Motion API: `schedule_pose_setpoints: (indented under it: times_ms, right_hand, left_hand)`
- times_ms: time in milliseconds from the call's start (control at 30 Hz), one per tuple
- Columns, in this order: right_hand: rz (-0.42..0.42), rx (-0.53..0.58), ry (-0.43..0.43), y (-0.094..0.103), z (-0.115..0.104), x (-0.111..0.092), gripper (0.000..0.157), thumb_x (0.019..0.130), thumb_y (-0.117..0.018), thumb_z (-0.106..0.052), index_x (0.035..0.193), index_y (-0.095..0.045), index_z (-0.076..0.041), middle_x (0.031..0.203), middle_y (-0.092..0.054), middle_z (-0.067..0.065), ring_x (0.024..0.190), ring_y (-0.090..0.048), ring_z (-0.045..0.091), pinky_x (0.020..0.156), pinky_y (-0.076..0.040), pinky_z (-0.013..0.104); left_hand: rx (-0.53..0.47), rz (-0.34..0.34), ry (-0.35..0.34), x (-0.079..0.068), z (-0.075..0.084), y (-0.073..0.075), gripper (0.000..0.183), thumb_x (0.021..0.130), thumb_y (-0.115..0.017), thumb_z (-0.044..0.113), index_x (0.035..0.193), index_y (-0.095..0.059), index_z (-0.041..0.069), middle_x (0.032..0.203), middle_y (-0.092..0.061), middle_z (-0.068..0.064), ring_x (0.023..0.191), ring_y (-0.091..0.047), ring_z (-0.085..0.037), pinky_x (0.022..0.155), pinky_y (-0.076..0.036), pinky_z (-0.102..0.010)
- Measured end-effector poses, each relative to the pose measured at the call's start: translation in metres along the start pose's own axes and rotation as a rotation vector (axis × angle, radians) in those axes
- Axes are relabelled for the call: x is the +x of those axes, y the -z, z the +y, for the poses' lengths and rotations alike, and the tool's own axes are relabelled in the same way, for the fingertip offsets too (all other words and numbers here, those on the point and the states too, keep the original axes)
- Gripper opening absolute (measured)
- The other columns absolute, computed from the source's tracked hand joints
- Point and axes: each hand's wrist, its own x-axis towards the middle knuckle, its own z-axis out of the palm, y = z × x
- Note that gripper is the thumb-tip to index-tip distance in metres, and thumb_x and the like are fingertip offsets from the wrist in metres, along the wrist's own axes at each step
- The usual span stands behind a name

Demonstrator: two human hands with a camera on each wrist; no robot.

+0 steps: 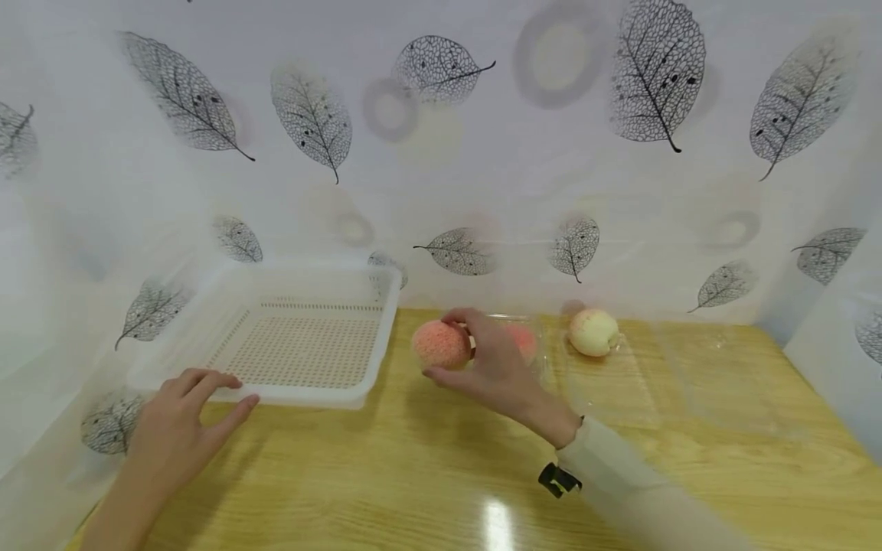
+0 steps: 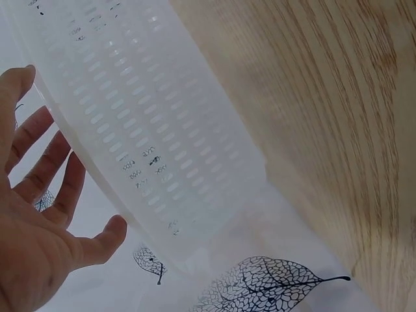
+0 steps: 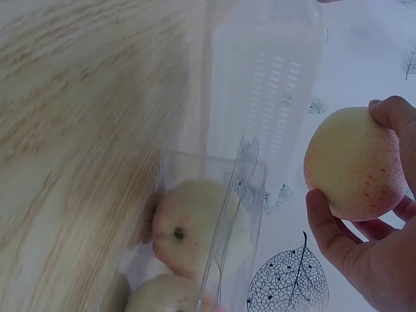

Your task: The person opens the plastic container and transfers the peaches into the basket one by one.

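My right hand (image 1: 492,363) holds a pink-and-cream peach (image 1: 441,345) above the table, between thumb and fingers. In the right wrist view its yellowish side (image 3: 354,162) with red speckles faces the camera. Just right of that hand, partly hidden by it, a clear plastic box (image 1: 540,356) has peaches (image 3: 195,224) inside. At the near left corner of a white perforated basket (image 1: 331,395), my left hand (image 1: 179,421) rests with relaxed, spread fingers by the rim. Across the left wrist view, the basket's slotted side (image 2: 149,130) lies beside those fingers.
A pale peach (image 1: 592,333) sits farther right at a second clear plastic container (image 1: 613,390). Another transparent piece (image 1: 730,375) lies near the right edge of the wooden table (image 1: 386,474). A leaf-print curtain (image 1: 441,176) hangs behind and at both sides.
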Motion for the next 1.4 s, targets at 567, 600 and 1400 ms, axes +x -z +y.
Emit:
schedule_pose_setpoints:
  times_ms: [567, 600, 1400]
  right_hand:
    - [-0.030, 0.052, 0.029, -0.035, -0.016, 0.015, 0.063, 0.076, -0.092, -0.021, 0.126, -0.058, -0.005, 0.122, -0.066, 0.008, 0.101, -0.065, 0.016, 0.076, -0.057, 0.022]
    - [-0.030, 0.056, 0.034, -0.037, -0.017, 0.016, 0.063, 0.076, -0.092, -0.020, 0.126, -0.058, -0.005, 0.122, -0.066, 0.008, 0.101, -0.065, 0.017, 0.077, -0.057, 0.022]
    - [-0.098, 0.010, 0.097, -0.064, -0.035, 0.042, 0.065, 0.081, -0.087, -0.025, 0.136, -0.057, -0.009, 0.138, -0.058, 0.006, 0.124, -0.059, 0.017, 0.098, -0.056, 0.028]
  left_hand:
    - [-0.005, 0.004, 0.020, -0.003, 0.000, 0.002, 0.032, 0.069, -0.090, 0.019, 0.095, -0.073, 0.009, 0.095, -0.069, -0.013, 0.085, -0.063, -0.041, 0.071, -0.045, -0.060]
    - [-0.009, 0.004, 0.021, -0.004, 0.000, 0.002, 0.033, 0.069, -0.090, 0.018, 0.096, -0.073, 0.009, 0.095, -0.068, -0.013, 0.085, -0.063, -0.040, 0.071, -0.045, -0.060]
    - [-0.026, -0.003, 0.036, -0.001, 0.002, 0.001, 0.031, 0.071, -0.089, 0.017, 0.096, -0.073, 0.009, 0.095, -0.068, -0.012, 0.086, -0.062, -0.040, 0.072, -0.043, -0.058]
